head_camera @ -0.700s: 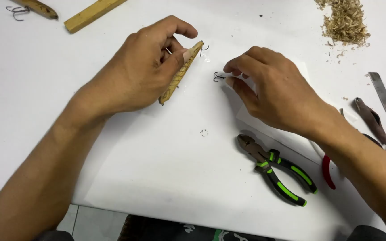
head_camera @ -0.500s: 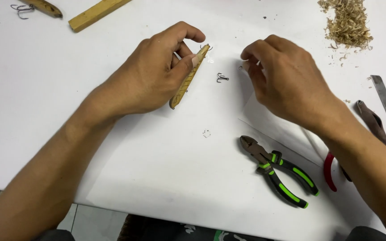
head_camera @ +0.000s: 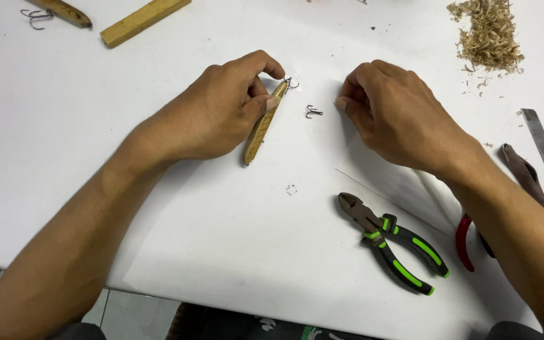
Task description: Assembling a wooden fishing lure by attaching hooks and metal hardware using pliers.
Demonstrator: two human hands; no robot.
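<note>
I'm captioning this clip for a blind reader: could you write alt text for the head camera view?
On a white table, the left hand pinches a slim wooden fishing lure body, while the right hand rests beside a small metal treble hook lying loose between them. Green-and-black-handled pliers lie nearer the viewer, wood shavings far right.

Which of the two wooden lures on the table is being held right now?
The wooden lure at centre, gripped by the left hand. The other lure lies untouched at the top-left edge.
</note>
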